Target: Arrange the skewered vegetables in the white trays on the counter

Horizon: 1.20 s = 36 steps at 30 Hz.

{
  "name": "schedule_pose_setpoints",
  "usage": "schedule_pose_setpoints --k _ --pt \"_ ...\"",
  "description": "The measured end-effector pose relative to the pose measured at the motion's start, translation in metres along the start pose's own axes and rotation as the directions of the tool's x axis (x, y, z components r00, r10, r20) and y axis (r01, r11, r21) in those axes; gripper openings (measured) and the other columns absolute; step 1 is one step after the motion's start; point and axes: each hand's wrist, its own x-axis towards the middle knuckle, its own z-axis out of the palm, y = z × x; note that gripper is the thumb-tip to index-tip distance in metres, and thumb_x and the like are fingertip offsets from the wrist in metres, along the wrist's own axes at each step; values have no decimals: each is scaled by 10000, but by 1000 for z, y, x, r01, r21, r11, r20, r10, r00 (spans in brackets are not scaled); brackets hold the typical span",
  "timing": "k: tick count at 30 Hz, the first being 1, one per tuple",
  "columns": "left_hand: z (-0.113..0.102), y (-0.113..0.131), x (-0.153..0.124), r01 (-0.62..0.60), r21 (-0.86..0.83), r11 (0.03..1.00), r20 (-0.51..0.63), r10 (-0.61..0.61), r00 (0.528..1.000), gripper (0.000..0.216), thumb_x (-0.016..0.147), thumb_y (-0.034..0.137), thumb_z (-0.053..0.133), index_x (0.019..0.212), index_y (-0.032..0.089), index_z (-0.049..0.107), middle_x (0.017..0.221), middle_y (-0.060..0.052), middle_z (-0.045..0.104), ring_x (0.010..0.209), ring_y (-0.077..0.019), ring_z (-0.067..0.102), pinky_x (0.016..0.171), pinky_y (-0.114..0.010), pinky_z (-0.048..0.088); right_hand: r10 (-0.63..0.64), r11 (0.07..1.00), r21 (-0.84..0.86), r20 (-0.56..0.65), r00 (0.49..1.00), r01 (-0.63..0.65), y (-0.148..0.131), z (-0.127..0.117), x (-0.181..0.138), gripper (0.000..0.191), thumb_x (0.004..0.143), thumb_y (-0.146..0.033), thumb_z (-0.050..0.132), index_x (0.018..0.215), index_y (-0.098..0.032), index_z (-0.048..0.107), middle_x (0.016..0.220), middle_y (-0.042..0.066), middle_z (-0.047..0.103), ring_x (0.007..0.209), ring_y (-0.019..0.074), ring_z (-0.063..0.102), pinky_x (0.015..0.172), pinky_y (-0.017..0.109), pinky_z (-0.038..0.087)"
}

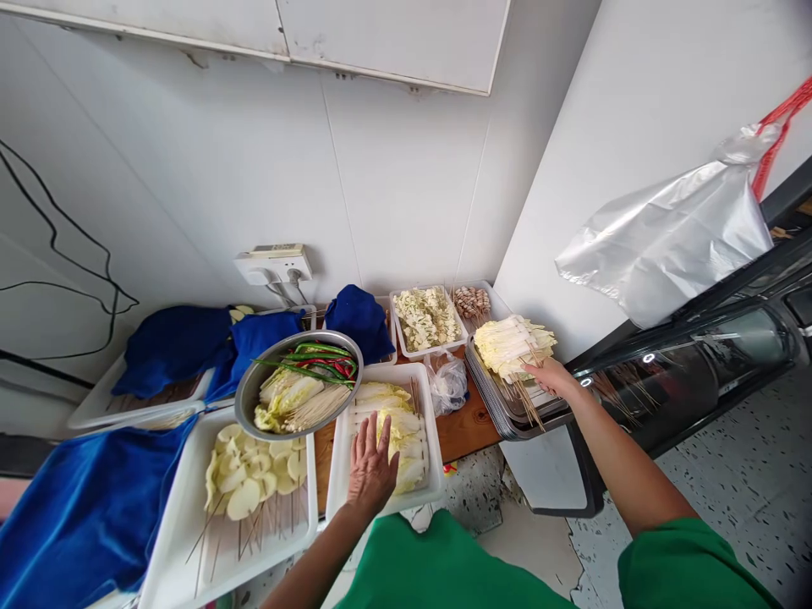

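My left hand (371, 463) lies flat with fingers stretched out on skewered cabbage leaves (397, 420) in a white tray (426, 489). My right hand (551, 375) reaches out to the right and grips a bundle of skewered white vegetable strips (512, 343) by the sticks. That bundle hangs over a stack of metal trays (501, 406).
A metal bowl (247, 397) holds green and red chillies, cabbage and skewers. A white tray (183, 524) of potato-slice skewers sits at the left. Blue cloths (82, 507) cover other trays. Trays of skewers (426, 317) stand at the wall. A glass display case (704, 364) is on the right.
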Motion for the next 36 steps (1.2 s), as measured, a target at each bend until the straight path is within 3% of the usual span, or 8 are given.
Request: schedule_pose_setpoints --k 3,5,7,13,21,23,28,36 --pt "0 -6 -11 9 -5 1000 16 -9 1000 829 916 155 503 1644 237 116 1687 -171 198 1547 -383 198 1198 -574 319 -126 904 -426 -171 977 42 -8 4 -4 339 980 -376 549 1033 -72 687 968 237 717 957 333 704 779 403 540" --pt "1 -6 -18 27 -7 1000 31 -27 999 838 908 144 508 1643 241 119 1687 -169 199 1546 -388 197 1198 -577 320 -160 871 -490 -206 965 40 -13 7 -5 348 987 -307 505 1119 -34 677 1172 300 668 1124 386 654 868 449 518" --pt "1 -6 -22 46 -10 999 40 -46 998 827 916 148 503 1643 242 121 1686 -170 199 1545 -390 197 1194 -577 328 -155 881 -469 -170 973 59 -16 8 -3 336 985 -262 482 1120 -28 682 1188 294 670 1114 373 659 863 421 511" --pt "0 -8 -33 74 -25 997 64 -72 995 876 909 157 514 1645 258 50 1686 -172 202 1541 -387 214 1169 -585 365 -182 909 -391 -62 981 144 -16 -1 6 323 986 -293 453 885 -125 711 849 122 725 834 238 687 699 282 479" --pt "3 -26 -49 95 35 995 124 -99 987 854 919 187 506 1646 250 62 1686 -169 212 1537 -389 230 1167 -582 369 -165 947 -284 -37 986 148 -16 -2 6 352 1021 -247 314 1029 -114 641 815 95 728 643 174 671 624 266 477" --pt "3 -27 -51 100 41 994 124 -104 987 859 917 189 512 1646 255 63 1687 -164 212 1536 -388 236 1172 -581 364 -160 947 -290 -50 986 139 -18 -2 5 345 1018 -223 314 1078 -97 629 877 120 736 693 187 691 642 274 488" --pt "2 -22 -52 99 44 994 84 -102 991 867 905 157 504 1646 236 63 1681 -181 218 1531 -398 244 1162 -579 379 -233 904 -394 -133 963 164 -23 -10 0 347 1009 -209 345 1046 -87 668 1135 216 694 1081 299 654 849 345 472" --pt "-3 -15 -49 89 42 995 54 -91 994 948 889 128 513 1638 267 -51 1683 -180 204 1522 -394 269 1150 -583 395 -360 792 -583 -208 910 180 -28 -15 -14 390 1035 -240 327 1092 -98 685 1163 190 694 1084 292 643 833 340 450"
